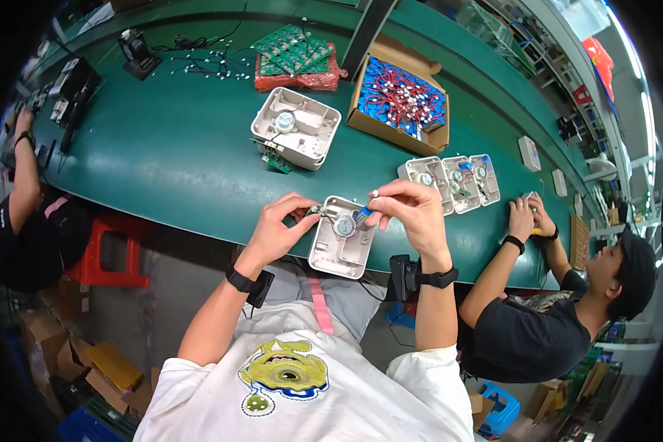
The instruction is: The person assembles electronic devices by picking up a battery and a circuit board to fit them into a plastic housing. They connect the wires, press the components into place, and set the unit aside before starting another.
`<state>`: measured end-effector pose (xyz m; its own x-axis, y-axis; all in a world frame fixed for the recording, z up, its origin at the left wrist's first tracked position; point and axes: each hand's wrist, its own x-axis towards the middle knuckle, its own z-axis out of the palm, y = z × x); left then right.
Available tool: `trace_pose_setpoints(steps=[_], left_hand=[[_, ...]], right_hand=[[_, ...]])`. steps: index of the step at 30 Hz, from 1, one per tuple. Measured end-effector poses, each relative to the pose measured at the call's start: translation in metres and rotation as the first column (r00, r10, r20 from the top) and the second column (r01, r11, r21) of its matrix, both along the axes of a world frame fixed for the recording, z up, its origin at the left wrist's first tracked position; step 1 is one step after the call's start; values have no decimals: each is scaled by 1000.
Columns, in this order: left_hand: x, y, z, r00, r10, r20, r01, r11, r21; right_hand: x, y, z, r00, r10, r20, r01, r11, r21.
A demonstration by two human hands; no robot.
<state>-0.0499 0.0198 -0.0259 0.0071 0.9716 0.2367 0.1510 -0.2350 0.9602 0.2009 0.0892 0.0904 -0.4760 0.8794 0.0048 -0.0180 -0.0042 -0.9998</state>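
Note:
Near the table's front edge sits a white plastic housing (337,261), its open side up, with a round speaker (344,226) inside. My left hand (276,230) is closed at the housing's left rim, pinching a small green circuit board (314,211) between thumb and fingers. Over the upper right corner, my right hand (414,214) is closed on a blue battery (362,214), which tilts into the housing. A small white connector (375,193) shows at the same hand's fingertips. Thin wires run beside the speaker; their ends are partly hidden.
Farther back stands another stack of housings (320,151) with a green board (276,162) hanging out. Behind are bagged circuit boards (295,53) and a carton (398,140) of blue batteries. Three housings (460,184) stand to the right, near a co-worker (538,324).

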Motion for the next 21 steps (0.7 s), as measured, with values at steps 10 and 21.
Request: trace_pose_setpoints(steps=[10,21], left_hand=[[1,1,-4,999,15,35,-17,998,62],[3,-7,-8,1000,29,-8,-28,991,129]], right_hand=[[-47,-44,-14,958,5,287,17,997,-74],[-69,-48,-31,807,-207,553,43,955,294]])
